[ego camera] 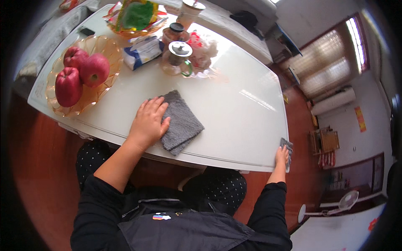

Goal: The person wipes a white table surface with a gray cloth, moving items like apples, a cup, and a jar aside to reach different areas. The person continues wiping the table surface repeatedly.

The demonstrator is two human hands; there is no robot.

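Note:
A folded grey cloth (pixel 181 120) lies on the white glass-topped table (pixel 232 138) in front of me. My left hand (pixel 150 122) rests flat along its left edge, fingertips and thumb touching the fabric. At the table's right corner, my right hand (pixel 281 155) has its fingers over a second grey cloth (pixel 287 146), pressed against the table edge. Part of that cloth is hidden under the hand. To the left of my left hand, a scalloped amber bowl (pixel 105 67) holds three red apples (pixel 94 69).
Toward the far side stand a glass teapot (pixel 176 64) with a metal lid, a black-lidded jar (pixel 176 28), a tissue pack (pixel 143 51), a lidded drink cup (pixel 190 12) and a basket of packaged snacks (pixel 136 17). A dark phone-like object (pixel 86 31) lies behind the apples.

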